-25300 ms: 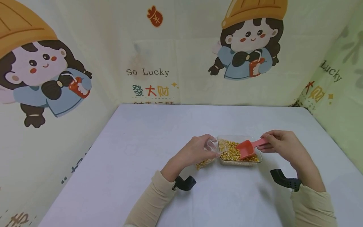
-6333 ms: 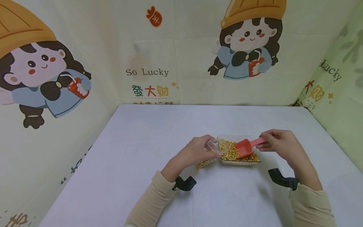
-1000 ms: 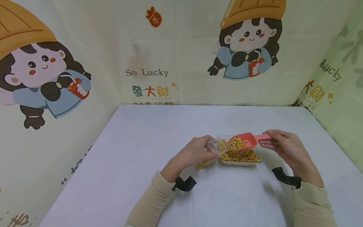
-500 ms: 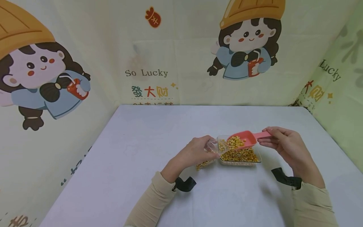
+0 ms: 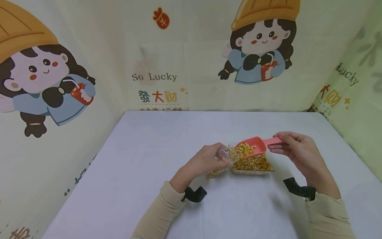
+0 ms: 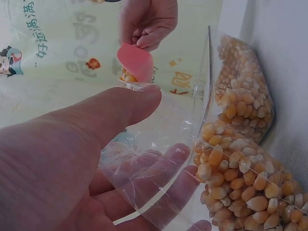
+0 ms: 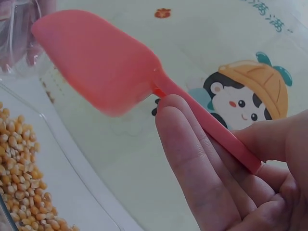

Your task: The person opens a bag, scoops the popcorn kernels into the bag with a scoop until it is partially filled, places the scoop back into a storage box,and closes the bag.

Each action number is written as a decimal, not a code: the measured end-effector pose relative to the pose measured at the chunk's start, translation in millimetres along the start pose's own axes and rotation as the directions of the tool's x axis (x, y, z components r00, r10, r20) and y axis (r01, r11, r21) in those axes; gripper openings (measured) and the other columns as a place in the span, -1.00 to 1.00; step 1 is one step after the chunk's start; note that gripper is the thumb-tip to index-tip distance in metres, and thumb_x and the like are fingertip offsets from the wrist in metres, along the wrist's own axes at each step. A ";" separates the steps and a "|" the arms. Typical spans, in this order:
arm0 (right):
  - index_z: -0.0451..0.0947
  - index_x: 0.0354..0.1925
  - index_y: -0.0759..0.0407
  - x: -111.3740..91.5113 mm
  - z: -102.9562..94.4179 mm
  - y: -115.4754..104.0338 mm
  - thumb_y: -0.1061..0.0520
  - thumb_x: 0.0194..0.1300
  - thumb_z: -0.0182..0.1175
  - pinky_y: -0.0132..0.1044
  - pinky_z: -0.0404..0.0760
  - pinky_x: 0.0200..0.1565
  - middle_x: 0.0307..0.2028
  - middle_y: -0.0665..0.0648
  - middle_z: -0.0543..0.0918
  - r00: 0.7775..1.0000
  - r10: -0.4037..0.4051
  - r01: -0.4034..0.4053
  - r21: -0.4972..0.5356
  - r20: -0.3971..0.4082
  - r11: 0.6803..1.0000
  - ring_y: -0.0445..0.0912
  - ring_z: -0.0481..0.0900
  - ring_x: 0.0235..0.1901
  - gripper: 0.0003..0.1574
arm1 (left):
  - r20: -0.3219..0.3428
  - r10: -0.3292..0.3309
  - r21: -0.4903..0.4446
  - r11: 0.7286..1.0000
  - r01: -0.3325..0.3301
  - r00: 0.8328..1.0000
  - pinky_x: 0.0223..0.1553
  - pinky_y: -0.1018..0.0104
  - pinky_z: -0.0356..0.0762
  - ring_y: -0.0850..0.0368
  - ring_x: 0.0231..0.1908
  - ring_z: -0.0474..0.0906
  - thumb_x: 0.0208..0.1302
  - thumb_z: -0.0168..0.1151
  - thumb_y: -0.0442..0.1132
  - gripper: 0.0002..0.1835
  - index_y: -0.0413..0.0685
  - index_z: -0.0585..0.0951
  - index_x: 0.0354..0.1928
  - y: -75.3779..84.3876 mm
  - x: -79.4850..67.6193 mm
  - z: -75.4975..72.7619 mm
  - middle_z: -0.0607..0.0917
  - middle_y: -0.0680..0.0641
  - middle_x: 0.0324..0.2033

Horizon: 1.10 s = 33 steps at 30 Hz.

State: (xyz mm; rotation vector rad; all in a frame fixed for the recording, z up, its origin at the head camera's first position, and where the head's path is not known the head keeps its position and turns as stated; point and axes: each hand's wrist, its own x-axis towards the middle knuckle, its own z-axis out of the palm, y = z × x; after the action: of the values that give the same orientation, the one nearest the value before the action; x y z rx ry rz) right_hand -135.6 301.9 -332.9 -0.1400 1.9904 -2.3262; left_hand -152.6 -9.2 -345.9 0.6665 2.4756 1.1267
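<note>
My right hand (image 5: 299,152) holds a pink scoop (image 5: 260,146) by its handle, with the thumb lying along it. Yellow corn kernels (image 5: 244,150) sit in the scoop, its lip at the mouth of a clear plastic bag (image 5: 223,154). The left hand (image 5: 204,159) grips the bag by its rim, thumb and fingers spread apart and holding the mouth wide. Corn (image 6: 250,187) fills the bag's lower part, which rests on the table. Beneath the scoop stands a clear rectangular container (image 5: 272,167) with more corn (image 5: 253,164) in it.
A white table (image 5: 155,142) carries the bag and container. Printed cloth walls (image 5: 203,66) rise behind it and at both sides. A black camera mount sits on each wrist, the left mount (image 5: 195,194) near the table and the right mount (image 5: 298,189) below the hand.
From about six seconds ago, the scoop has come up out of the corn, loaded with kernels. Over the last second it has shifted left to the bag's mouth. The left hand stays put.
</note>
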 end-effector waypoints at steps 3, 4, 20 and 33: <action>0.58 -0.05 0.22 -0.2 5.5 0.0 0.04 0.43 0.16 -0.29 0.70 -0.17 -0.24 0.07 0.76 1.000 0.008 -0.008 -0.035 -0.017 0.999 -0.05 0.80 -0.29 -0.71 | -0.002 0.001 -0.003 1.000 -0.001 1.000 -0.13 0.32 0.57 0.25 -0.11 0.58 0.22 0.38 0.08 -0.47 0.09 0.53 0.18 -2.0 -0.4 1.0 0.66 0.09 -0.14; 0.57 -0.05 0.24 -0.6 7.3 -0.8 0.03 0.43 0.17 -0.28 0.70 -0.17 -0.24 0.07 0.76 1.000 0.005 -0.006 -0.044 -0.020 0.999 -0.04 0.80 -0.29 -0.70 | -0.002 0.002 -0.001 1.000 -0.002 1.000 -0.13 0.32 0.57 0.25 -0.11 0.58 0.22 0.38 0.08 -0.47 0.08 0.53 0.18 -1.8 -0.1 0.8 0.66 0.09 -0.14; 0.45 0.08 0.34 -3.6 26.8 -10.2 -0.10 0.45 0.12 -0.38 0.69 -0.16 -0.23 0.01 0.77 0.999 0.012 -0.027 -0.301 -0.050 0.953 -0.10 0.79 -0.25 -0.46 | -0.004 0.006 0.006 1.000 -0.006 1.000 -0.12 0.34 0.57 0.26 -0.09 0.59 0.20 0.40 0.09 -0.46 0.10 0.53 0.17 2.0 -1.3 -1.3 0.68 0.10 -0.13; 0.48 0.11 0.30 -6.7 35.2 -15.2 -0.14 0.50 0.01 -0.44 0.67 -0.16 -0.22 -0.01 0.78 0.998 -0.025 -0.006 -0.488 -0.058 0.873 -0.14 0.78 -0.22 -0.45 | -0.010 0.011 0.005 1.000 -0.011 1.000 -0.15 0.38 0.56 0.29 -0.13 0.58 0.21 0.39 0.07 -0.48 0.06 0.53 0.16 3.0 -3.6 -1.8 0.69 0.13 -0.15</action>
State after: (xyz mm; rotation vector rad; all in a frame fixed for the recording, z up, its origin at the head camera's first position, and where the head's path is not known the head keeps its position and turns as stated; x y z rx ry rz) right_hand -124.8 270.5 -312.6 -0.1048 2.5726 -1.7934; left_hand -149.6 -10.6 -342.1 0.6790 2.4867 1.1310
